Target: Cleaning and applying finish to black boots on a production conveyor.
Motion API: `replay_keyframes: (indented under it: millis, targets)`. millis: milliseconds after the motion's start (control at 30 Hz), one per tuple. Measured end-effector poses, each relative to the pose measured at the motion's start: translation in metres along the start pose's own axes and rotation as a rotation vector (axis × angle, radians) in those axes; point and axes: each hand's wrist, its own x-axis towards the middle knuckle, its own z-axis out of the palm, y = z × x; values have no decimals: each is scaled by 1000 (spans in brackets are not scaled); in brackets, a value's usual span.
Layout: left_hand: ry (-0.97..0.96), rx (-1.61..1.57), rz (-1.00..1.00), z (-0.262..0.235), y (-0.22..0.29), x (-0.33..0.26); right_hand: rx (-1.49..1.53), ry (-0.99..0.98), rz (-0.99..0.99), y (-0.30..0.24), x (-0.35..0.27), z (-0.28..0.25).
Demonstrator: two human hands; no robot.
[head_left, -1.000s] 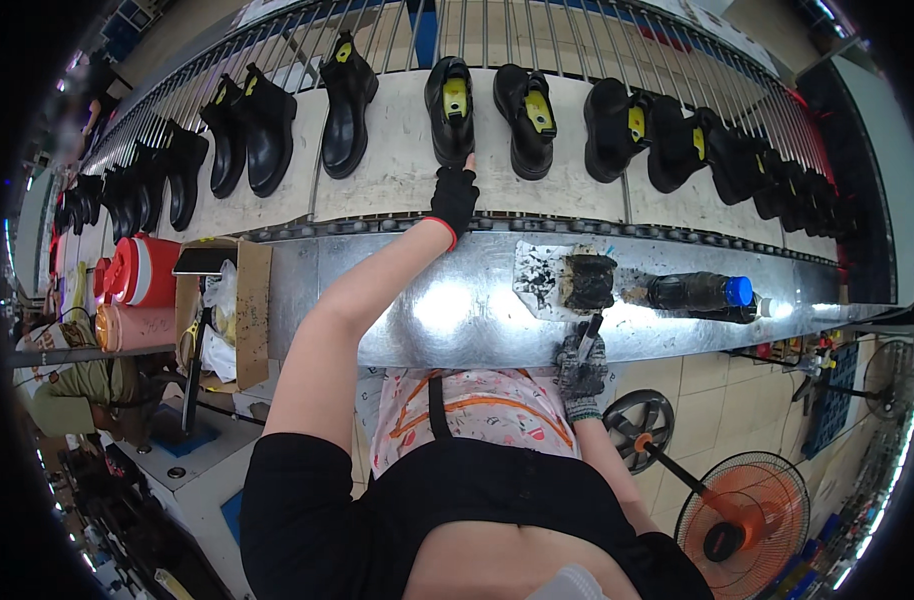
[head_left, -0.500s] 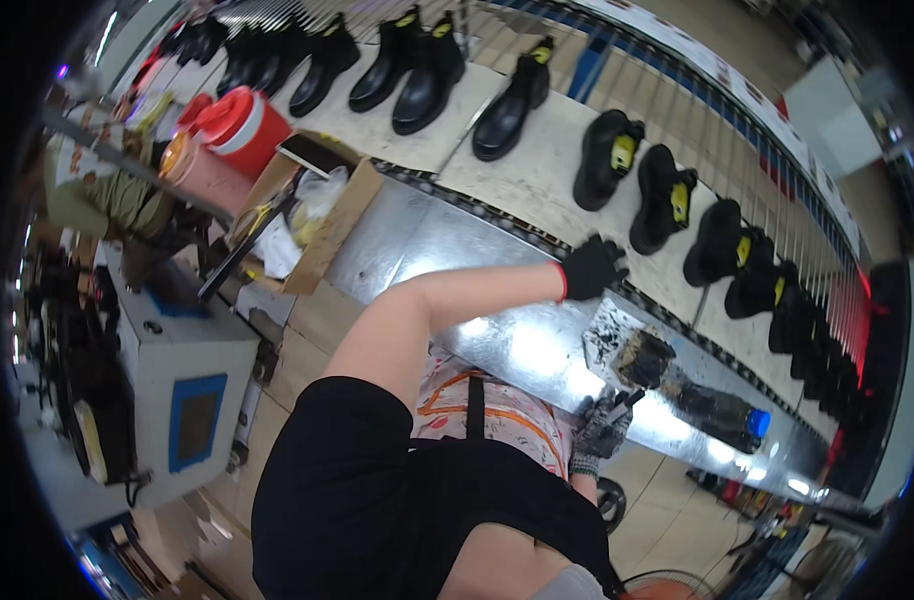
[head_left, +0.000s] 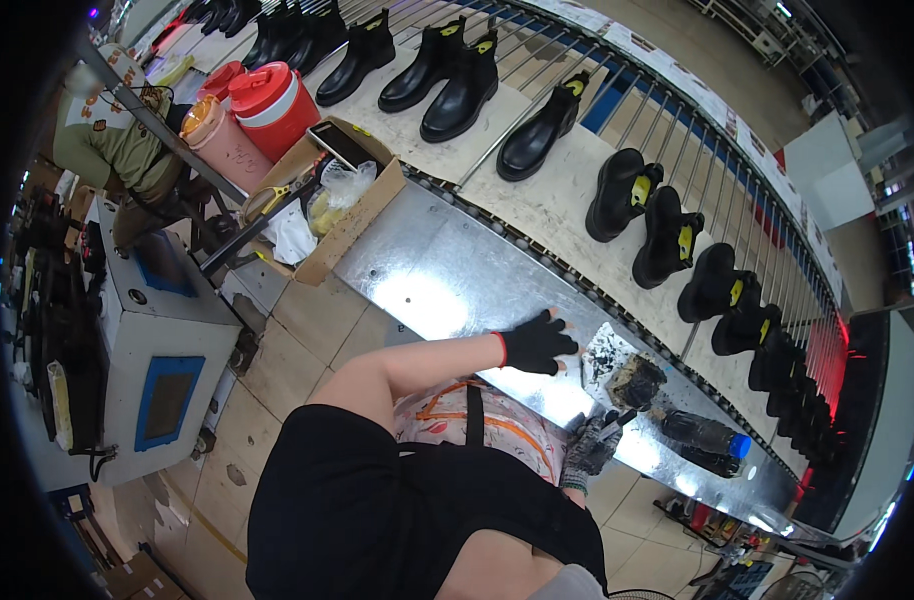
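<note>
My left hand (head_left: 539, 343), in a black fingertip-less glove with a red cuff, hovers over the metal ledge (head_left: 447, 262) with fingers spread and nothing in them. My right hand (head_left: 589, 450), in a stained grey knit glove, is closed around a slim dark stick-like tool (head_left: 614, 427); its exact kind cannot be made out. Just beyond the tool sits a small pot crusted with black and brown residue (head_left: 637, 383). A black-spattered white sheet (head_left: 603, 350) lies beside the pot. To its right, a dark plastic bottle with a blue cap (head_left: 705, 434) rests on its side.
Beyond the ledge runs a roller conveyor with pale boards (head_left: 477, 185), carrying several black ankle boots (head_left: 537, 135), some lying on their sides (head_left: 667, 238). At left stand a cardboard box (head_left: 352, 215) holding scissors and bags, red jugs (head_left: 275, 108), a white machine (head_left: 157, 320) and a seated person (head_left: 112, 150).
My left hand has drawn back from the conveyor edge toward me, its fingers now spread over the ledge. My right hand keeps hold of the tool. The whole view has shifted slightly.
</note>
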Motion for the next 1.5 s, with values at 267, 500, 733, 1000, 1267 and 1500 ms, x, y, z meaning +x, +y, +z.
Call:
replay_keyframes:
  millis: [267,500,733,1000,1267,1500]
  targets:
    - [731,-132,-565,-31,-76,-87,506,-12,236,-7,0,1]
    - [1604,382,-743,-194,-152,-175,492,-53,273,-8,0,-4]
    - [1715,-527,-1243,-241,-291,-277,410,-86,193,15,9,5]
    - [1567,-293,-1326,-247,-294,-277,357,-53,132,45,17,7]
    - [1774,-59,-1179,-228,-262,-252,390,-10,100,40,15,10]
    - [1819,12,-1034,-243,-247,-259,284,-40,50,49,16,8]
